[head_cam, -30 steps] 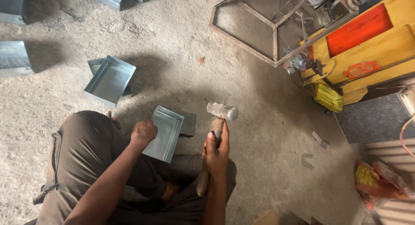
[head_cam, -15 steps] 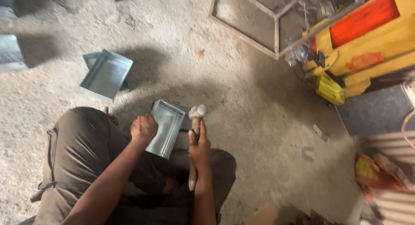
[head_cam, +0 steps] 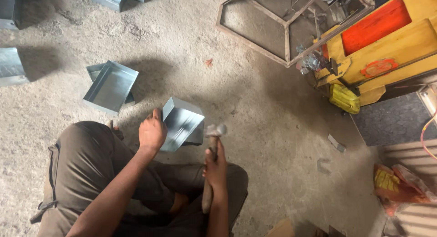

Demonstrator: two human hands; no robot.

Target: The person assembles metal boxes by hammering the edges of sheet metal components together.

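Hammer down at tray corner

Lowered since a second ago: hammer (head_cam: 210, 160), head now beside metal tray (head_cam: 181, 123) on concrete floor (head_cam: 255, 100). Gripped by right hand (head_cam: 215, 166) around handle for striking; tray steadied, tilted, by left hand (head_cam: 152, 132) clasping its rim.

This looks like a small metal workshop. The floor (head_cam: 255, 96) is rough, dusty concrete, with folded sheet-metal trays (head_cam: 109, 87) lying about, a welded steel frame (head_cam: 287, 41), and a yellow and orange machine (head_cam: 387, 41), probably some shop equipment, at the edge.
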